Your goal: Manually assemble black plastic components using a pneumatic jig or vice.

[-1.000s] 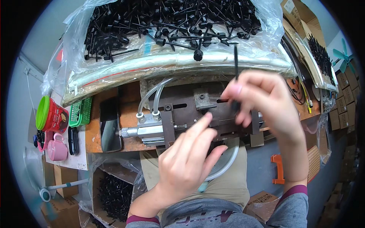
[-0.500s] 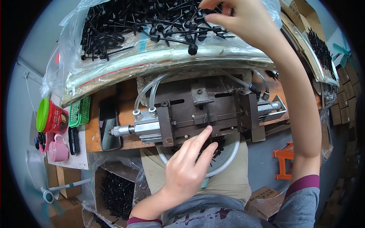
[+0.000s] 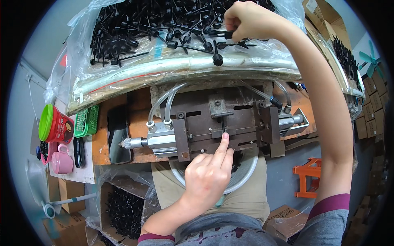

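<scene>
My left hand reaches over the front of a dark metal fixture. Its index finger is stretched out, the tip touching a thin black stem that lies across the small central block. At the far side my right hand is bent over a heap of black stemmed parts with round heads. Thumb and curled fingers close on one black stemmed part; the fingers partly hide it. Another such part lies at the heap's near edge.
Air cylinders with clear hoses flank the fixture on an orange bench. A phone, green basket, red tub and pink cup are leftward. A white-rimmed bowl rests on my lap; an orange stool stands right.
My right hand has come down onto the heap, its fingers closing on a part. My left fingers have drawn together, with the index tip now on the stem in the fixture.
</scene>
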A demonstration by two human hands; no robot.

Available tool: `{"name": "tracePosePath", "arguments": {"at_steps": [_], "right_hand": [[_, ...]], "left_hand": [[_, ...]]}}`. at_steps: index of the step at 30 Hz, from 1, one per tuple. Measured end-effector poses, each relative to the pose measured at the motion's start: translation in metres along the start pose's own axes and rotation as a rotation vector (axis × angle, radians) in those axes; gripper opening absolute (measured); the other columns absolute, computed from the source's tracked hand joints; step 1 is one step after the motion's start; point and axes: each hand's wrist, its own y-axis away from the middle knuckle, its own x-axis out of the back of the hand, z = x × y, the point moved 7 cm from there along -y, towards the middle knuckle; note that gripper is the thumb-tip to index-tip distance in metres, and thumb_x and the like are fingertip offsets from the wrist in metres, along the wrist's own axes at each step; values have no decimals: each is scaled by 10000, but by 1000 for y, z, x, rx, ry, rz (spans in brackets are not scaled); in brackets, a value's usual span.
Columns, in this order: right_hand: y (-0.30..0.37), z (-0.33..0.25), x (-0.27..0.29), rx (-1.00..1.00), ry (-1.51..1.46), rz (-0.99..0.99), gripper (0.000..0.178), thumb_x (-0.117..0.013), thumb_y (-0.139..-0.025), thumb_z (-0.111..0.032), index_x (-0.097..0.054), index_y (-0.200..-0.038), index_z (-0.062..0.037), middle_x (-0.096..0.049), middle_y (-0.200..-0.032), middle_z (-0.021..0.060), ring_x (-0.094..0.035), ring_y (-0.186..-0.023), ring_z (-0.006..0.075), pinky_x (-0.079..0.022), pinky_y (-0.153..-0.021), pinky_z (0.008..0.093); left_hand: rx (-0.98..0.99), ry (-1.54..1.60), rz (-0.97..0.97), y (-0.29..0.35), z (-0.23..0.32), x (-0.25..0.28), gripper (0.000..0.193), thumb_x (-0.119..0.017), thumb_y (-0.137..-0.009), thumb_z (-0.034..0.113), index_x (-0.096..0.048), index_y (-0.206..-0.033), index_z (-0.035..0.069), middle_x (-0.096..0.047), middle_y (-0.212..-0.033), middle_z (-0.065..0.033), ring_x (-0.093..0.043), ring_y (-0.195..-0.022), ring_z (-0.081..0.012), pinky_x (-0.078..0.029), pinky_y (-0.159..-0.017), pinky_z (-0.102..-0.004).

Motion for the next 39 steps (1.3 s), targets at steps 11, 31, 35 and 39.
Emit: {"name": "tracePosePath", "arguments": {"at_steps": [11,31,35,39], "right_hand": [[56,58,21,-40,-899,357,333,-673,-916,-200,-668,-1175,11,-695,-940,77,-546,-653,14,-432,-608,172],[181,-47,-69,-214,-1771,81,172,-673,-908,-49,-643,-1042,53,-720,-840,165,-563,-493,55,-443,-499,167],[188,-42,-77,-224,-1771,144,153,-670,-914,-55,-628,-1025,42,-716,-882,186,-556,-485,68,-432,-492,175],[192,-44,-82,-235,-1791,153,138,-669,-912,-60,-622,-998,37,-717,-873,184,-547,-473,72,-416,-468,178]], "left_hand": [[12,206,-48,-10,-3,19,290,-824,-747,135,-722,-1001,38,-709,-1162,-137,-708,-710,-176,-544,-620,-259],[145,562,103,11,-12,46,370,-864,-654,20,-758,-1009,28,-704,-1071,-115,-687,-833,-196,-577,-699,-305],[14,196,26,11,-2,13,290,-815,-707,69,-731,-983,38,-690,-1189,-132,-672,-744,-183,-546,-651,-292],[-9,24,-17,4,-3,1,266,-795,-717,115,-721,-966,57,-676,-1251,-120,-666,-669,-174,-527,-615,-276]]}}
